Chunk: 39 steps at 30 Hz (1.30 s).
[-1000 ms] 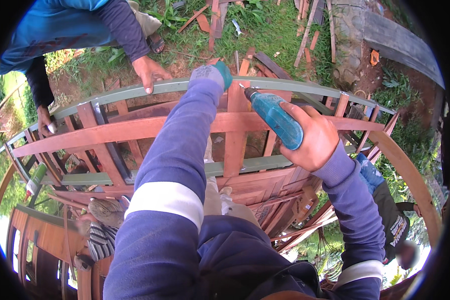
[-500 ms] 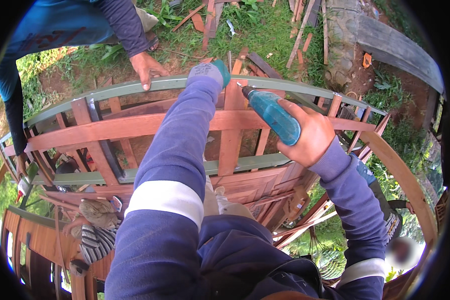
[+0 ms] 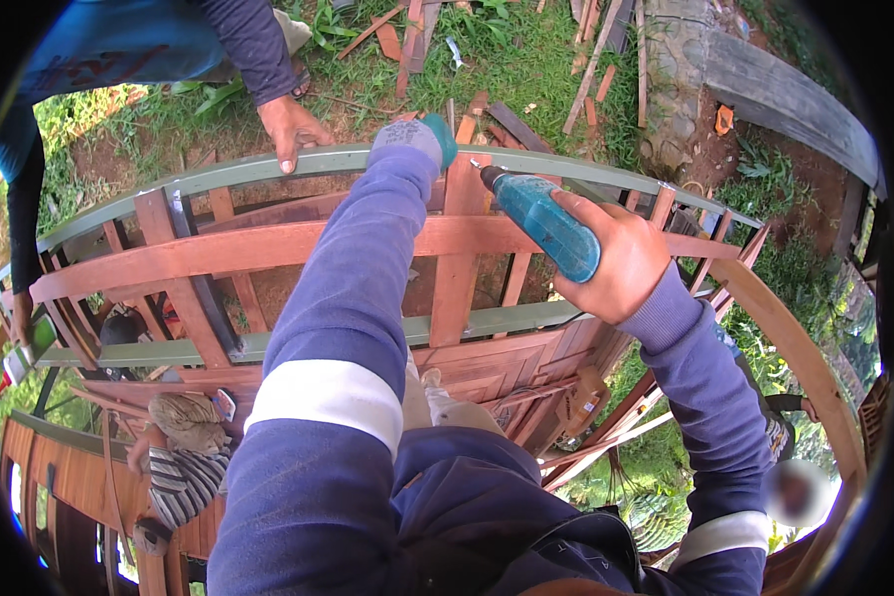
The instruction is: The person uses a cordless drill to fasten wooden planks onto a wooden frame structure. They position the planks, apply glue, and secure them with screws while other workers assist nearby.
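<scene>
Teal drill (image 3: 546, 226) fills the curled fingers of the right hand (image 3: 621, 256), its bit (image 3: 478, 166) by the upper end of a reddish upright (image 3: 465, 191), at the near edge of a green rail (image 3: 238, 172). The gloved left hand (image 3: 422, 139) lies over that rail just beside, its fingers hidden, their grip impossible to tell. If the drill tilts, the bit could skid that way
</scene>
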Each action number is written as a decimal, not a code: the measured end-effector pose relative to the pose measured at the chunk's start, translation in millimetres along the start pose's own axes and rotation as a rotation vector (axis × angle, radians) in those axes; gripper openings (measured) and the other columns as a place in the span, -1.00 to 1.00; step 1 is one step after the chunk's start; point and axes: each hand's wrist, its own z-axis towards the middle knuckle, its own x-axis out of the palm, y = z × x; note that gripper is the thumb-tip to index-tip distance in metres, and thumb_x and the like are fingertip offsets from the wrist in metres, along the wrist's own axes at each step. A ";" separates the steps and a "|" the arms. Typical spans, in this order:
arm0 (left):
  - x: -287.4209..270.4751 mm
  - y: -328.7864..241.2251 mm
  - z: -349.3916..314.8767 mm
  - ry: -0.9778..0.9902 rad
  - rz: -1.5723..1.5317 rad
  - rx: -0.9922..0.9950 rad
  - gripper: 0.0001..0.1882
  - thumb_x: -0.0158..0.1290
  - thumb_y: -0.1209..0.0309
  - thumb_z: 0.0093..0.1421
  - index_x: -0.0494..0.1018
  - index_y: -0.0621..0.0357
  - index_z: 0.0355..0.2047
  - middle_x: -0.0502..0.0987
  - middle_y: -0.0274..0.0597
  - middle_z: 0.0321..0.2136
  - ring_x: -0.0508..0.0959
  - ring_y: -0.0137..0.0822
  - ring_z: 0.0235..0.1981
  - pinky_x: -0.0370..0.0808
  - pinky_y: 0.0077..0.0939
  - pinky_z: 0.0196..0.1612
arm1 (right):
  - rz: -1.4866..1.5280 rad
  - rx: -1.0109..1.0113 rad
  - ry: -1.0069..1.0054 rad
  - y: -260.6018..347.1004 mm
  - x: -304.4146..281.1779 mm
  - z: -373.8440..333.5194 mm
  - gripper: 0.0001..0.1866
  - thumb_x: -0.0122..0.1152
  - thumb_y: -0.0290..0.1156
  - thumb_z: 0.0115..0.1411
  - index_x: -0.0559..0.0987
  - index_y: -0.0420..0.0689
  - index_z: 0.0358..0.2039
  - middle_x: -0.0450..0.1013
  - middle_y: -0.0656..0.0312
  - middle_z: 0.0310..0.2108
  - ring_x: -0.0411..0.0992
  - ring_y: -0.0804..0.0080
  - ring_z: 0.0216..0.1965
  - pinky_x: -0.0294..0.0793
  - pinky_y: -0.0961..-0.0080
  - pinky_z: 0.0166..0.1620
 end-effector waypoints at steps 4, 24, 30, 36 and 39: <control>-0.2 -0.7 -1.2 -0.019 -0.017 0.012 -0.54 -0.01 0.17 0.35 0.57 0.07 0.16 0.53 0.01 0.23 0.55 0.06 0.21 0.49 -0.07 0.25 | -0.040 -0.081 -0.080 0.4 0.6 0.1 -0.21 0.52 -0.21 -0.13 0.54 -0.01 0.20 0.57 -0.08 -0.36 0.61 -0.16 -0.34 0.65 0.01 -0.20; -16.1 40.7 -1.8 0.072 0.137 0.378 -0.05 -0.03 -0.39 0.18 0.33 0.05 0.36 0.49 0.13 0.24 0.52 0.16 0.22 0.42 -0.01 0.29 | -0.069 -0.083 -0.059 8.2 -3.8 2.2 -0.23 0.46 -0.29 -0.14 0.54 0.00 0.20 0.59 -0.10 -0.26 0.61 -0.18 -0.27 0.63 0.02 -0.13; -0.9 38.1 -4.5 0.195 0.309 0.253 0.46 0.21 -0.60 -0.23 0.11 0.20 0.48 0.48 0.16 0.25 0.51 0.13 0.24 0.42 -0.05 0.30 | -0.048 -0.083 -0.066 6.9 -0.6 3.8 -0.24 0.43 -0.32 -0.14 0.54 -0.02 0.19 0.60 -0.07 -0.25 0.59 -0.13 -0.19 0.58 0.03 -0.07; -10.6 33.3 -2.2 0.234 0.279 0.211 0.44 0.29 -0.56 -0.30 0.25 0.28 0.40 0.52 0.13 0.21 0.55 0.04 0.21 0.48 -0.09 0.25 | -0.141 -0.103 -0.050 9.3 -7.9 3.8 -0.27 0.48 -0.22 -0.11 0.58 -0.03 0.16 0.59 -0.11 -0.28 0.63 -0.15 -0.32 0.67 0.03 -0.17; -13.7 28.7 -6.8 0.262 0.305 0.186 0.41 0.29 -0.57 -0.30 0.31 0.28 0.36 0.53 0.11 0.21 0.56 0.01 0.20 0.50 -0.12 0.23 | -0.157 -0.112 -0.039 12.3 -8.7 4.1 -0.27 0.48 -0.22 -0.12 0.58 -0.02 0.16 0.59 -0.09 -0.30 0.62 -0.15 -0.33 0.66 0.03 -0.19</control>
